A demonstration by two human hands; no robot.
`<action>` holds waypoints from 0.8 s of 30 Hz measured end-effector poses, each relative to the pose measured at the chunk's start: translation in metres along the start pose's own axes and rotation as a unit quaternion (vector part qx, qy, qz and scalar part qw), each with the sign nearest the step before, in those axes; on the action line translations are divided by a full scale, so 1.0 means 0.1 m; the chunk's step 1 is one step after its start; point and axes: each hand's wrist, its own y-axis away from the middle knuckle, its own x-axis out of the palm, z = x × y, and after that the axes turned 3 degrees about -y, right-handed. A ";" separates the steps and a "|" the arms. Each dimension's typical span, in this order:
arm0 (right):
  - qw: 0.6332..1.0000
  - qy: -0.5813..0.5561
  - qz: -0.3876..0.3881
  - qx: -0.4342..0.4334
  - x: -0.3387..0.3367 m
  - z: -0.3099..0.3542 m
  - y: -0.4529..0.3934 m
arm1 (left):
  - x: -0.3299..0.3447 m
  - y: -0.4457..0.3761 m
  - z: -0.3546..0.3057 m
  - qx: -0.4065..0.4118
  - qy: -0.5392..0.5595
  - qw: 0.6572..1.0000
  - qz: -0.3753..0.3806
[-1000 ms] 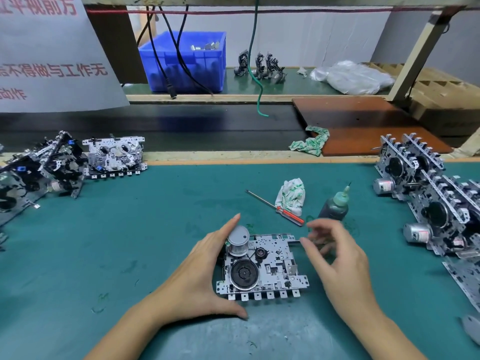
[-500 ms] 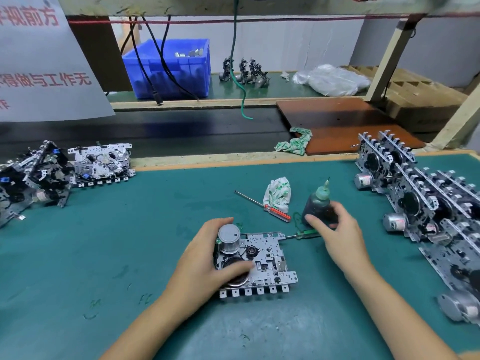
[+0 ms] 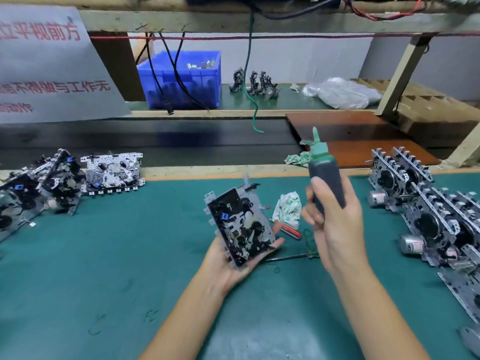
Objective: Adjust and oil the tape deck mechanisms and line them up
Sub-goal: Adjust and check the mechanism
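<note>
A person's left hand cradles a tape deck mechanism above the green table, palm up, fingers curled under its edge, the dark gear side tilted toward the camera. Just right of the mechanism, the right hand grips a dark oil bottle, fingers wrapped round its body, the green nozzle pointing up.

The oiling seems about to begin. To do it well, tip the nozzle down onto a pivot or gear, squeeze lightly for a small drop, and keep the mechanism steady in the palm so oil does not run onto other parts.

Beyond the mechanism and behind the table, a blue bin holds a few small silver metal parts; whatever lies deeper cannot be seen. Right of the mechanism stands a row of finished mechanisms on edge; to its left lies a loose pile of mechanisms. A rag and a red-handled screwdriver lie on the table between the two hands.
</note>
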 end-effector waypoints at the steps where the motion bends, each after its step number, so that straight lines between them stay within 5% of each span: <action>1: 1.000 0.009 -0.003 0.008 0.01 -0.05 0.03 | -0.04 0.00 0.01 -0.010 0.025 1.000 0.014; 8: 0.998 0.025 -0.007 0.062 -0.02 -0.18 0.09 | -0.15 -0.07 -0.01 -0.021 0.099 0.993 0.061; 14: 0.966 -0.208 -0.061 0.139 0.03 -0.26 0.11 | -0.15 -0.08 0.01 -0.053 0.066 0.995 0.051; 24: 0.958 -0.197 -0.078 0.192 0.15 -0.39 0.14 | -0.18 -0.11 -0.02 -0.024 0.001 0.999 0.022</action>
